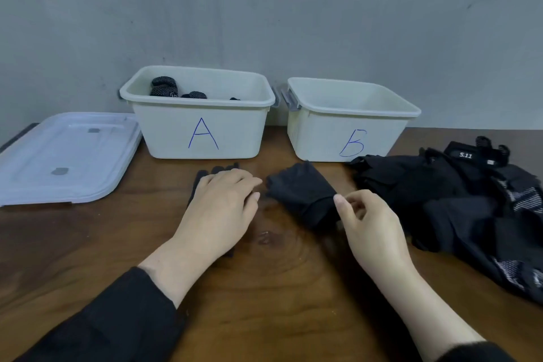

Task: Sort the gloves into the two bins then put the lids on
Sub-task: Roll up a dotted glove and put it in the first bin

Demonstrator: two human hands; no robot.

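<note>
Two cream bins stand at the back of the table: bin A [202, 109] holds dotted black gloves [165, 87], and bin B [349, 114] shows nothing inside from here. My left hand [223, 206] lies flat on a black glove [216, 170] in front of bin A, with the glove's fingertips poking out beyond my fingers. My right hand [367, 220] pinches the cuff of a plain black glove [302, 191] that lies in front of bin B. A pile of black gloves [458, 200] sits at the right.
Clear plastic lids [64, 156] lie stacked at the left of the wooden table [264, 273], beside bin A. A grey wall rises right behind the bins. The glove pile reaches the right edge of view.
</note>
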